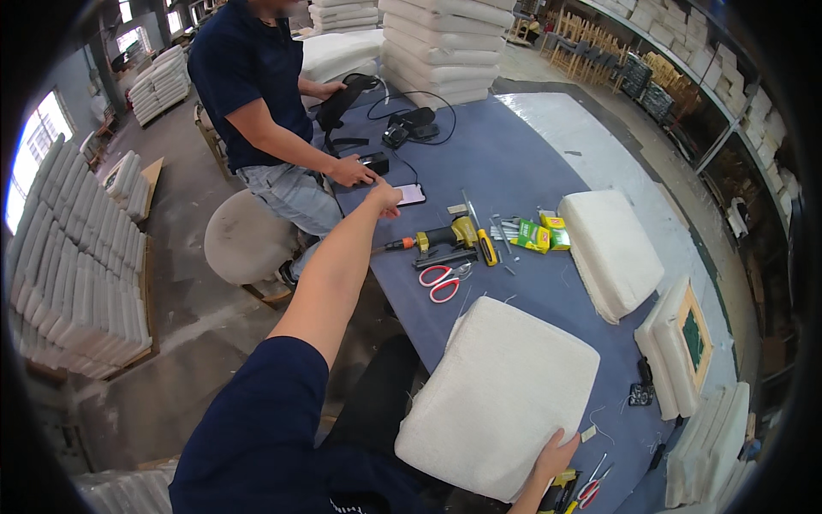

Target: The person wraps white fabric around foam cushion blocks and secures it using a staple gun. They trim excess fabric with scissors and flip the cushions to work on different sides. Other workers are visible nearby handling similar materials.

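Note:
My left arm stretches far forward, and my left hand point(386, 199) is at the table's left edge beside a phone point(411, 194) with a lit screen. Its index finger points toward a small black device point(374, 163) in a co-worker's hand point(351, 171); whether they touch I cannot tell. A white padded seat cushion point(505, 394) lies in front of me, partly over the near table edge. My right hand point(555, 456) grips its lower right corner, fingers over the side. Near that hand lie red-handled snips point(589, 492) and a yellow-black tool point(558, 490), partly hidden.
On the blue-grey table point(505, 137) lie a yellow power drill point(445, 236), red-handled scissors point(443, 281), a yellow screwdriver point(486, 247) and green-yellow packets point(533, 236). More cushions point(610, 253) stand right; a tall cushion stack point(441, 51) rises behind. The co-worker point(248, 94) stands left, near a round stool point(257, 236).

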`<state>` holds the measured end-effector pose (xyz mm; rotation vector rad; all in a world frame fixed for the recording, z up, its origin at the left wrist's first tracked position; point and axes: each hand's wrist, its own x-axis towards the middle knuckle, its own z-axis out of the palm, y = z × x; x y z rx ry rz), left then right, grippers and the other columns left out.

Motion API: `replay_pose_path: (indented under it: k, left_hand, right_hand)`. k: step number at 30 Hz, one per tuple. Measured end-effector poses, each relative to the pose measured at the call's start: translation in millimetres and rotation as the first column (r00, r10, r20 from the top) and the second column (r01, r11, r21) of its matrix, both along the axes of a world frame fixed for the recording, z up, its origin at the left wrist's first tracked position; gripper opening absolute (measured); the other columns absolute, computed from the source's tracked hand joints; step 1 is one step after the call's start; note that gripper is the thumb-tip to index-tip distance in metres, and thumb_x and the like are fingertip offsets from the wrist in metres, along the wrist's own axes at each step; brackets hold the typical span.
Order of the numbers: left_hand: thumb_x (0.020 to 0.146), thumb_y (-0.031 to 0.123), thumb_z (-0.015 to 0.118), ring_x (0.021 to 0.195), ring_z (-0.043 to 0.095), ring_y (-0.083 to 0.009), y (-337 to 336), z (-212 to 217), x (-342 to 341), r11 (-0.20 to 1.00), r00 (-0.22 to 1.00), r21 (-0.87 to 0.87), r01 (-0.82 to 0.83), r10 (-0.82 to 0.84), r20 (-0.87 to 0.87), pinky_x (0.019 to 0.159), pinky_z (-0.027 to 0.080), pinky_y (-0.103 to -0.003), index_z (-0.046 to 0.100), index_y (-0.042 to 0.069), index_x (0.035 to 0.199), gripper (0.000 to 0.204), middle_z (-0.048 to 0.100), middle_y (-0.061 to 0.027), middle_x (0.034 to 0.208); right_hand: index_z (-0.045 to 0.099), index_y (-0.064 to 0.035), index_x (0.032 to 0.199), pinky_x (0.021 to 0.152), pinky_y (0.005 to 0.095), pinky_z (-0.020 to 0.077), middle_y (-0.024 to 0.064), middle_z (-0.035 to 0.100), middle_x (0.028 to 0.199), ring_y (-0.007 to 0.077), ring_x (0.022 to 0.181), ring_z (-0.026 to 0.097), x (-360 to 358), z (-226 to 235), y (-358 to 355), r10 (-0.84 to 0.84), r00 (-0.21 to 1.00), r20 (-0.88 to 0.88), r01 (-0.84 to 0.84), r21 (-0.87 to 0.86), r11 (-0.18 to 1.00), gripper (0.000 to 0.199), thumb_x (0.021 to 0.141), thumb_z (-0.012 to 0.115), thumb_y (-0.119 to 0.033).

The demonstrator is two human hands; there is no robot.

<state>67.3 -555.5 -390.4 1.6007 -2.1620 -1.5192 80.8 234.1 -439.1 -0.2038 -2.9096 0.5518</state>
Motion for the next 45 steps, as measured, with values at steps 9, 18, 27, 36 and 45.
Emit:
replay_pose_path:
  k: [9,18,27,36,45]
  left_hand:
    - [0.091,0.028,0.059,0.083,0.080,-0.0245,4.9,-4.0,49.8,0.957,0.925,-0.189,0.218,-0.141,0.352,0.075,0.064,-0.037,0.007,0.005,0.176,0.102,0.081,-0.0146,0.113]
    - [0.090,0.026,0.061,0.083,0.080,-0.0276,-35.1,-2.6,64.6,0.958,0.940,-0.225,0.178,-0.097,0.328,0.075,0.065,-0.039,0.002,0.001,0.175,0.106,0.082,-0.0151,0.107]
    - [0.100,0.033,0.055,0.120,0.073,-0.0391,127.7,1.8,98.2,0.720,0.813,-0.377,0.583,-0.522,0.260,0.097,0.058,-0.057,0.070,0.013,0.134,0.042,0.075,-0.0229,0.128]
    - [0.097,0.036,0.061,0.099,0.076,-0.0443,183.5,-5.6,194.2,0.921,0.962,-0.285,0.265,-0.273,0.013,0.092,0.061,-0.055,0.018,0.010,0.172,0.090,0.076,-0.0252,0.105]
    - [0.104,0.030,0.052,0.069,0.078,-0.0310,-23.6,56.6,151.4,0.951,0.967,-0.176,0.256,-0.250,0.053,0.064,0.061,-0.043,-0.005,-0.008,0.167,0.092,0.079,-0.0189,0.082]
  right_hand:
    - [0.050,0.0075,0.154,0.119,0.0459,0.0437,0.0285,0.057,0.155,0.0441,0.143,0.056,-4.4,-9.5,-0.3,-0.002,1.000,-0.020,0.001,-0.031,1.000,0.064,0.110,0.061,-0.038]
    - [0.055,0.0083,0.149,0.114,0.0493,0.0479,0.0284,0.064,0.147,0.0472,0.136,0.061,-7.0,6.7,-11.4,0.000,1.000,-0.018,0.000,-0.011,1.000,0.067,0.107,0.062,-0.043]
    - [0.065,0.0067,0.140,0.108,0.0513,0.0503,0.0325,0.071,0.134,0.0487,0.127,0.066,-51.6,3.8,29.0,-0.028,0.971,0.238,0.061,-0.132,0.989,0.074,0.107,0.056,-0.059]
    - [0.057,0.0111,0.147,0.113,0.0511,0.0479,0.0341,0.067,0.141,0.0516,0.132,0.063,-94.6,-21.0,20.5,0.038,0.973,0.226,0.006,-0.190,0.982,0.085,0.105,0.055,-0.063]
    - [0.062,0.0022,0.143,0.106,0.0532,0.0514,0.0292,0.072,0.134,0.0496,0.123,0.067,-67.5,10.5,-30.8,0.015,0.989,0.146,-0.006,-0.059,0.998,0.072,0.107,0.054,-0.061]
